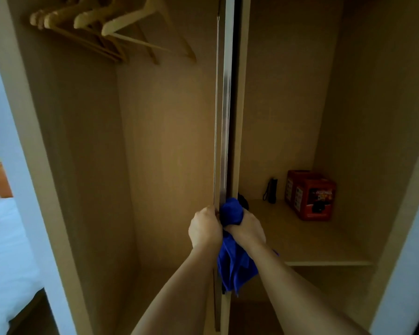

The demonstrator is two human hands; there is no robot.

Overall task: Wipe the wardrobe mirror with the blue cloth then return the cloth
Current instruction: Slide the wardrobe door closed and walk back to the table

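The edge of the wardrobe door (224, 122), seen end-on, is gripped by the left hand (205, 228); just right, the blue cloth (231, 238) is bunched in the right hand (247, 228). The door is best steadied while the cloth is pressed flat.

The blue cloth (231, 267) looks soft and fuzzy; the wardrobe panels (169, 141) are matt light wood, the door edge strip (225, 117) glossy metal, the hangers (121, 22) pale smooth wood.
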